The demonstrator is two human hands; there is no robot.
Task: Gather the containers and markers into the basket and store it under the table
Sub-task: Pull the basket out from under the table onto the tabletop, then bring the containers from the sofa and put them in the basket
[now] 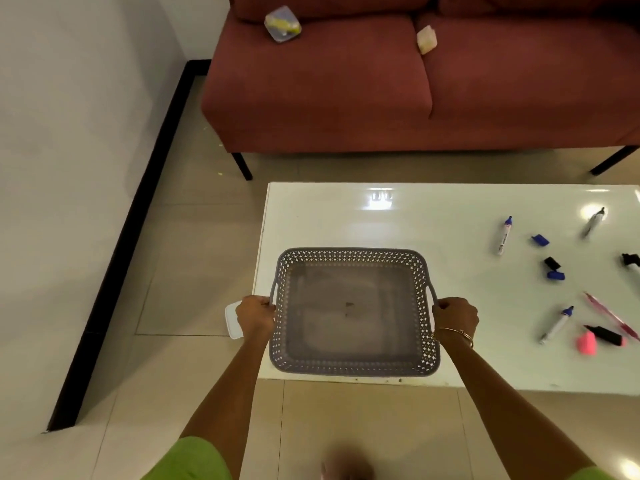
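Glossy and white, the table [450, 216] is sitting before a red sofa [346, 98], where two containers [282, 23] are lying on the far cushions. The left hand [255, 316] and right hand [456, 317] are each gripping a handle of the grey basket [353, 368] (empty inside) over the table's near left corner. Markers [504, 235] and loose caps are lying scattered at right.

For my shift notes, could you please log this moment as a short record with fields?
basket: grey basket, empty, at the table's near left
left hand: left hand gripping the left handle
right hand: right hand gripping the right handle
markers: uncapped markers and loose caps scattered on the white table, right side
containers: two containers on the red sofa
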